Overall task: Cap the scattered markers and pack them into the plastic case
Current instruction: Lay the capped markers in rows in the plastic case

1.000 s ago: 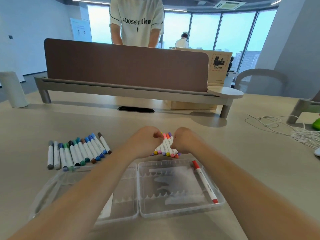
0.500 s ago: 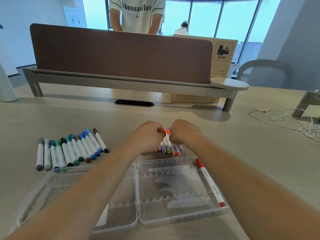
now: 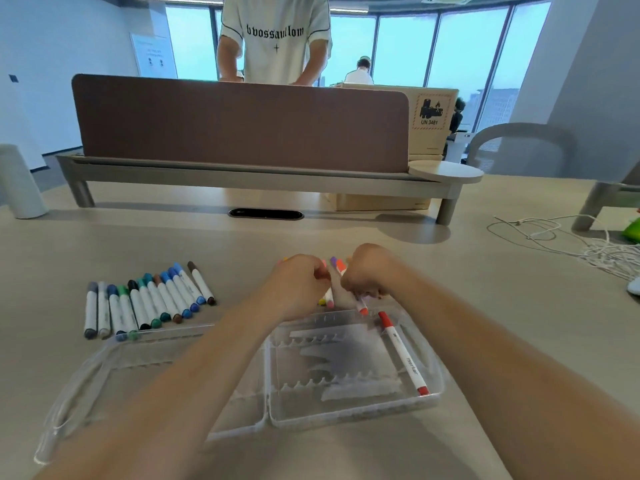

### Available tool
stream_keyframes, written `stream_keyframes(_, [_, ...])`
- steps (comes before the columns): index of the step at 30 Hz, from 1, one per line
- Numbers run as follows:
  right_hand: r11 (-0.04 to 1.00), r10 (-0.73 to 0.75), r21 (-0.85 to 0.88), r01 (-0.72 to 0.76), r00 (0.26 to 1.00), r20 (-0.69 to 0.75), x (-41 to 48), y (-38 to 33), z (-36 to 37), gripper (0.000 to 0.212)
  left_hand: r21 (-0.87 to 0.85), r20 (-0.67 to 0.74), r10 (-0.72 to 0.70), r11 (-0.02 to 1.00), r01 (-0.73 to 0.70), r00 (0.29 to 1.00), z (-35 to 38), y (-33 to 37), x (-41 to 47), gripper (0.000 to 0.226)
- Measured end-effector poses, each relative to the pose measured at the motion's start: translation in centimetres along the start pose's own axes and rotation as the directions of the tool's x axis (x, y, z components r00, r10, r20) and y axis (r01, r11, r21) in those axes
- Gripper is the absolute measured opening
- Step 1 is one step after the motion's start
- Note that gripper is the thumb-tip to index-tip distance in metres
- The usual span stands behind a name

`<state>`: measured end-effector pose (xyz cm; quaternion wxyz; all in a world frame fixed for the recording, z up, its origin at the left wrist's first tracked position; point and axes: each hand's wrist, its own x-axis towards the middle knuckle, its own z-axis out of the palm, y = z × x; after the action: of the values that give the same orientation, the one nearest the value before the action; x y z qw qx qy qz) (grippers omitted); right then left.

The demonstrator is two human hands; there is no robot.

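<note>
Both hands were bunched over the warm-coloured markers (image 3: 328,299) just past the far edge of the open plastic case (image 3: 356,415). The right hand (image 3: 369,271) had its fingers wrapped round an orange marker (image 3: 362,307) that ran near-far, same as the red marker (image 3: 403,355) lying along the case's right wall. The left hand (image 3: 301,285) was curled too, couldn't tell on what. The right hand sat nearer that right tray, so probably a short pull straight back.

Pink-orange marker bunch (image 3: 340,266), mostly occluded
</note>
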<state>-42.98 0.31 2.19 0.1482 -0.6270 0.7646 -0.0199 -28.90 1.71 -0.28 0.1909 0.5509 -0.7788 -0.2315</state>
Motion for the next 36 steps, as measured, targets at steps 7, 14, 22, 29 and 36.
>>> stream_keyframes(7, [0.986, -0.039, 0.165, 0.034, 0.999, 0.026, -6.2, 3.9, -1.4, 0.033, 0.124, 0.010, 0.081, 0.989, -0.082, 0.997, 2.3, 3.3, -2.9, 0.023])
stream_keyframes(14, [0.996, -0.038, 0.088, 0.023, 0.986, 0.164, -9.3, 5.4, 0.6, 0.033, 0.083, 0.149, 0.156, 0.982, -0.170, 0.976, 4.3, 4.5, -4.5, 0.037])
stream_keyframes(22, [0.999, -0.020, 0.045, 0.016, 0.995, 0.094, -8.9, 6.3, 1.1, 0.037, 0.134, 0.230, 0.223, 0.957, -0.257, 0.947, 5.3, 4.8, -5.4, 0.026])
stream_keyframes(29, [0.996, -0.030, 0.084, 0.020, 0.993, 0.115, -8.3, 7.2, 2.0, 0.037, 0.163, 0.307, 0.185, 0.956, -0.243, 0.933, 5.3, 5.4, -5.7, 0.030])
stream_keyframes(36, [0.997, -0.067, -0.035, 0.070, 0.995, 0.075, -8.2, 6.5, 2.5, 0.019, 0.140, 0.314, 0.165, 0.966, -0.218, 0.935, 5.3, 5.3, -5.9, 0.040])
